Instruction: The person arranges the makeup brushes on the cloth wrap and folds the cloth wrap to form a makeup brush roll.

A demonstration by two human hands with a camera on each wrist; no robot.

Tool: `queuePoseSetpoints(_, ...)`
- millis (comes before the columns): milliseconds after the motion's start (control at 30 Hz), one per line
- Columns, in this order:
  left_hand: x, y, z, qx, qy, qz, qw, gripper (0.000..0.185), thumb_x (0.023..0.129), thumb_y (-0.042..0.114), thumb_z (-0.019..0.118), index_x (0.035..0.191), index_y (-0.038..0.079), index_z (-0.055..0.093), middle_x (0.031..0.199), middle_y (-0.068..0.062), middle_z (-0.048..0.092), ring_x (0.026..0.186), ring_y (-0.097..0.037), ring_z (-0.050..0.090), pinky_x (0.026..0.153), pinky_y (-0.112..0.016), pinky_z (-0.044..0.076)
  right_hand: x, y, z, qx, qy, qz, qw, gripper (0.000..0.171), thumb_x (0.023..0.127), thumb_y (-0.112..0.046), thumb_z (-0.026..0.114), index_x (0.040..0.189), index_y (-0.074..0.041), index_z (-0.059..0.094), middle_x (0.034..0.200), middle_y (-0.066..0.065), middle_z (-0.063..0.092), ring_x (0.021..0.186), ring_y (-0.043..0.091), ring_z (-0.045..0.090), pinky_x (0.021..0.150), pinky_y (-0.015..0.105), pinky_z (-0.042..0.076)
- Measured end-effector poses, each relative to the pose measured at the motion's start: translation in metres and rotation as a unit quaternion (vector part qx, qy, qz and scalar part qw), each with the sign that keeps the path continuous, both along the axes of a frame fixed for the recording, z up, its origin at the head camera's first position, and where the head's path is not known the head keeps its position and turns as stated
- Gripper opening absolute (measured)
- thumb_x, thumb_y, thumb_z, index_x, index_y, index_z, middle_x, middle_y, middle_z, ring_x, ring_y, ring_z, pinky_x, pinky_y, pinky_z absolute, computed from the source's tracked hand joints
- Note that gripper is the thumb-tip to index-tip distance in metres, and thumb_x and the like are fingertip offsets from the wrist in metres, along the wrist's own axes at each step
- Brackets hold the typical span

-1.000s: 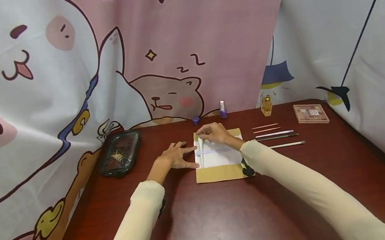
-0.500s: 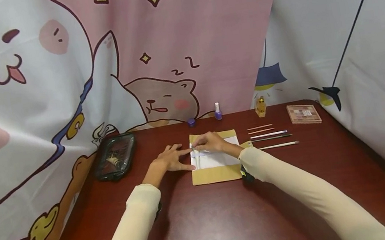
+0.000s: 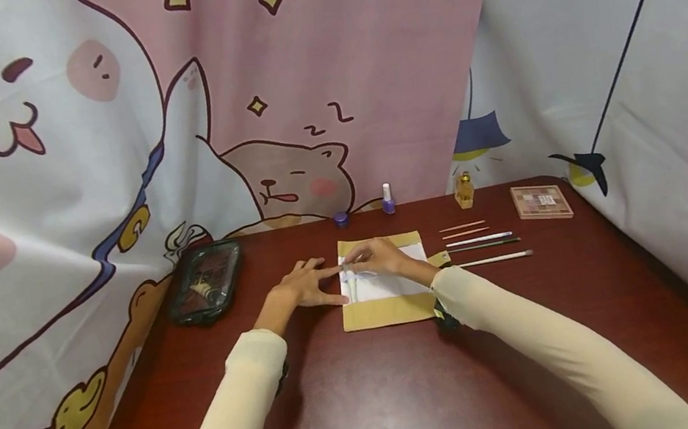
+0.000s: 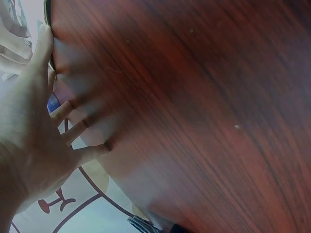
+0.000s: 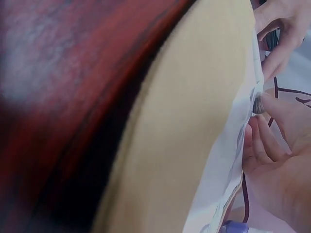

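A tan fabric brush roll (image 3: 388, 312) with a white lining lies opened flat on the table. Along its left side lies a white-handled makeup brush (image 3: 353, 289), whose dark grey bristles (image 5: 258, 105) show at the fingertips in the right wrist view. My right hand (image 3: 380, 255) reaches over the lining and pinches the brush near its bristle end. With fingers spread, my left hand (image 3: 308, 284) rests at the roll's left edge, index finger and thumb on the border. In the left wrist view the left hand's (image 4: 36, 121) other fingertips touch the table.
Several thin brushes (image 3: 491, 259) lie right of the roll. A purple jar (image 3: 341, 219), purple nail polish bottle (image 3: 388, 199), yellow glass bottle (image 3: 463, 191) and eyeshadow palette (image 3: 541, 203) stand or lie toward the back. A black-edged clear pouch (image 3: 206, 283) is at left.
My right hand has moved slightly toward me along the brush, which has slid down at the roll's left side. The left index finger now meets the brush area. The head view has shifted slightly.
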State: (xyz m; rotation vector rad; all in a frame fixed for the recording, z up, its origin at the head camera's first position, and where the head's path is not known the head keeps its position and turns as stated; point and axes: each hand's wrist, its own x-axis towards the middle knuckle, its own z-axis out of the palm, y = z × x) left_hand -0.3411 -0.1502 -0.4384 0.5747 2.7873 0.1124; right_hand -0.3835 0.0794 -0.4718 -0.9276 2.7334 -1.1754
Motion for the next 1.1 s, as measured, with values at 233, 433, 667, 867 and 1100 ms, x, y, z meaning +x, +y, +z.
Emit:
queuePoseSetpoints(233, 0.0, -0.001, 0.0, 0.001, 0.001, 0.002, 1.0, 0.085, 0.088, 0.074, 0.065, 0.161, 0.041, 0.037, 0.171, -0.008, 0.023, 0.155, -0.038, 0.021, 0.113, -0.065, 0.036, 0.003, 0.015, 0.008, -0.008, 0.011, -0.001, 1.0, 0.027, 0.094, -0.007, 0.077, 0.119, 0.001, 0.075, 0.118, 0.016, 0.076, 0.102, 0.034, 0.075, 0.09, 0.043, 0.059)
queuePoseSetpoints(433, -0.002, 0.001, -0.003, 0.003, 0.004, -0.003, 1.0, 0.086, 0.087, 0.076, 0.064, 0.16, 0.042, 0.037, 0.17, -0.008, 0.024, 0.155, -0.037, 0.022, 0.113, -0.064, 0.036, 0.009, 0.041, 0.023, -0.009, 0.04, -0.001, 0.999, 0.027, 0.092, -0.007, 0.079, 0.117, 0.001, 0.076, 0.113, 0.015, 0.077, 0.102, 0.035, 0.075, 0.091, 0.048, 0.058)
queuePoseSetpoints(667, -0.002, 0.0, -0.005, -0.003, 0.009, 0.0, 1.0, 0.087, 0.086, 0.076, 0.066, 0.16, 0.041, 0.038, 0.17, -0.009, 0.025, 0.154, -0.037, 0.024, 0.113, -0.063, 0.038, 0.014, 0.08, 0.036, 0.0, 0.028, -0.028, 0.999, 0.028, 0.093, -0.01, 0.079, 0.119, 0.001, 0.075, 0.112, 0.013, 0.077, 0.103, 0.033, 0.074, 0.089, 0.049, 0.058)
queuePoseSetpoints(867, -0.002, 0.0, -0.005, -0.005, 0.011, -0.004, 0.9999, 0.088, 0.085, 0.075, 0.067, 0.16, 0.039, 0.039, 0.169, -0.01, 0.026, 0.153, -0.037, 0.025, 0.111, -0.064, 0.039, 0.02, 0.113, 0.04, 0.019, 0.024, -0.058, 0.998, 0.028, 0.094, -0.013, 0.078, 0.12, -0.002, 0.076, 0.113, 0.011, 0.077, 0.104, 0.033, 0.074, 0.088, 0.049, 0.059)
queuePoseSetpoints(1100, 0.0, 0.001, -0.001, -0.005, 0.008, 0.001, 1.0, 0.086, 0.086, 0.075, 0.066, 0.16, 0.041, 0.038, 0.17, -0.009, 0.025, 0.154, -0.037, 0.024, 0.112, -0.063, 0.038, 0.026, 0.148, 0.045, 0.014, 0.023, -0.062, 0.998, 0.025, 0.094, -0.014, 0.079, 0.118, -0.006, 0.076, 0.112, 0.014, 0.077, 0.103, 0.03, 0.074, 0.085, 0.046, 0.06)
